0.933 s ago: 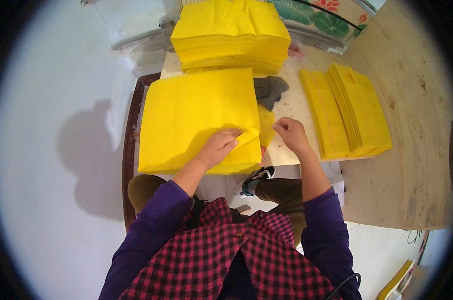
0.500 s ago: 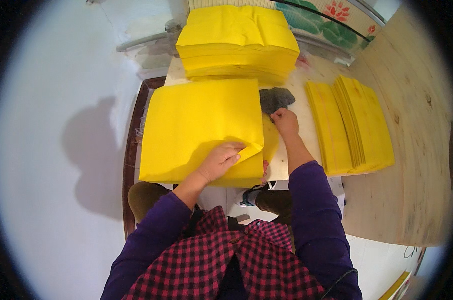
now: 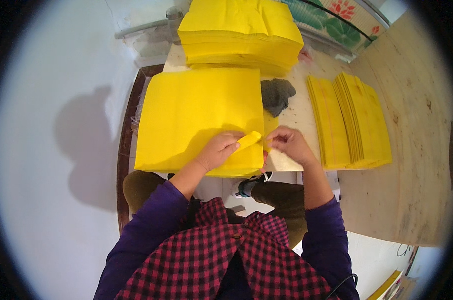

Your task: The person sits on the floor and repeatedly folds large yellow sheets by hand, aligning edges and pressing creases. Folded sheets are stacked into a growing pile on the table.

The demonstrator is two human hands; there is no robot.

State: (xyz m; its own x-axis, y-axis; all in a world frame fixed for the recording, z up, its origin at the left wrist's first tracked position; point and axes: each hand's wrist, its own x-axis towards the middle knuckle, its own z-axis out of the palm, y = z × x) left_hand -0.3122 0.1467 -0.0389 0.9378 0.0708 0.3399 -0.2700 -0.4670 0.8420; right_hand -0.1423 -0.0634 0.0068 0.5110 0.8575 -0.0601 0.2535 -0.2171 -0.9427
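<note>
A stack of yellow felt-like sheets (image 3: 191, 105) lies in front of me on the table. My left hand (image 3: 219, 150) rests on its near right part, thumb and fingers closed on the turned-up edge (image 3: 248, 141) of the top sheet. Just right of that edge is my right hand (image 3: 290, 144), its fingertips pinched together beside the stack. Whether anything small sits in that pinch I cannot make out. A crumpled dark grey cloth (image 3: 276, 96) lies against the stack's right side, beyond my right hand and apart from it.
A tall pile of yellow sheets (image 3: 241, 42) stands at the back. Folded yellow pieces (image 3: 354, 122) lie in a row at the right on the pale tabletop (image 3: 297, 117). A wooden board (image 3: 401, 150) rises beyond them. A glass jar (image 3: 174, 22) stands at the back left, near the white wall.
My right hand has come down and nearer, away from beside the grey cloth to the turned-up edge. The cloth's shape has shifted. My left hand keeps its hold on the sheet.
</note>
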